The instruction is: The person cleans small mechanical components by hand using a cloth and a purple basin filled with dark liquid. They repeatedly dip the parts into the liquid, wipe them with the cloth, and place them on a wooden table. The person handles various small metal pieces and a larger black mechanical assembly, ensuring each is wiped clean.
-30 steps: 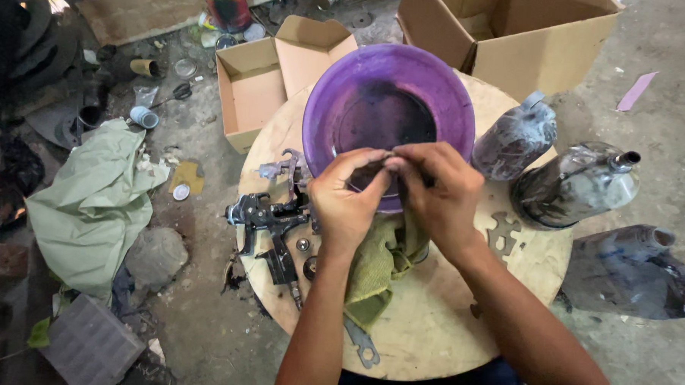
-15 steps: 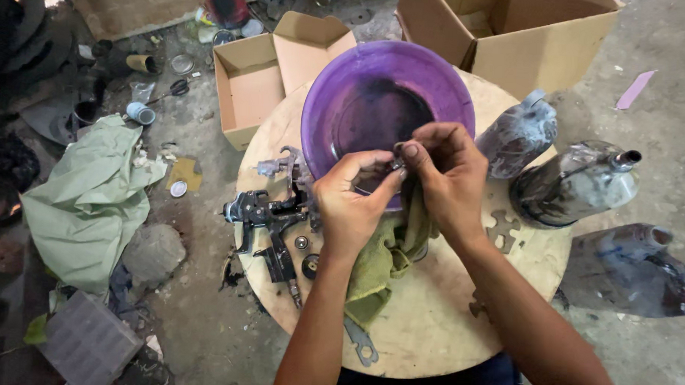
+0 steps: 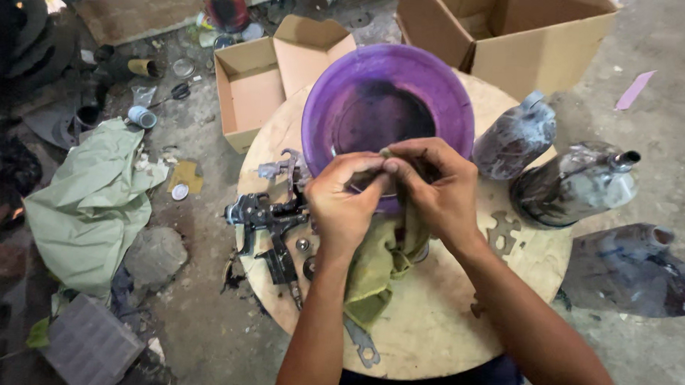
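Observation:
My left hand point(image 3: 344, 202) and my right hand point(image 3: 434, 188) meet fingertip to fingertip over the near rim of a purple plastic basin point(image 3: 387, 103). Together they pinch a small dark part point(image 3: 385, 160), mostly hidden by the fingers. A green rag point(image 3: 378, 262) hangs under both hands onto the round wooden tabletop point(image 3: 429, 324). A dismantled black spray gun point(image 3: 269, 220) lies just left of my left hand.
Three paint-stained metal cups point(image 3: 515, 138) point(image 3: 578, 185) point(image 3: 632, 267) sit at the right. A flat wrench point(image 3: 361, 345) lies near the front edge. Open cardboard boxes point(image 3: 267, 76) point(image 3: 507, 31) stand behind. A green cloth point(image 3: 92, 199) and clutter cover the floor at left.
My right hand lifted a little away from the left half a second ago, then came back down so the fingertips meet again on the small part. The rag shifted slightly.

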